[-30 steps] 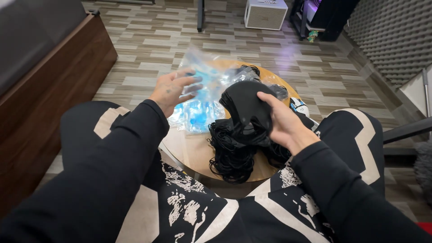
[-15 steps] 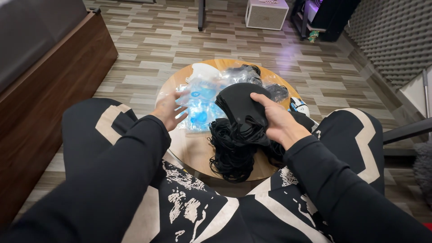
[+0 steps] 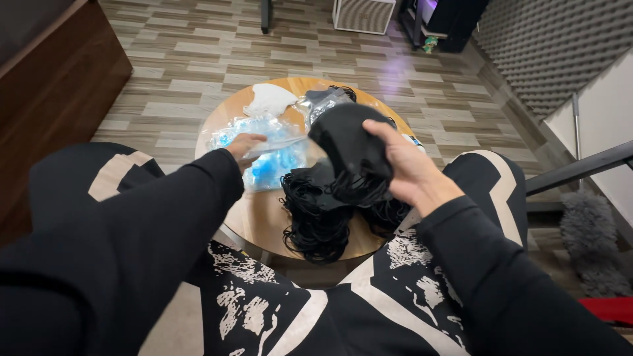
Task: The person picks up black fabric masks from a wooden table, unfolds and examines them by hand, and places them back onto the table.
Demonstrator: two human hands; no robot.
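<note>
head view shows the right hand (image 3: 412, 173) gripping a black face mask (image 3: 349, 148): the thumb lies on top, the other fingers are hidden under it. the mask is held above a pile of black masks (image 3: 323, 214) on the round wooden table (image 3: 264, 217). the left hand (image 3: 245, 146) pinches the edge of a clear plastic bag (image 3: 280, 148), beside the blue mask packs (image 3: 267, 165).

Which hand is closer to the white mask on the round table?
Left. The left hand lies on the clear plastic bags, just below the white mask. The right hand holds a black mask, farther right.
</note>
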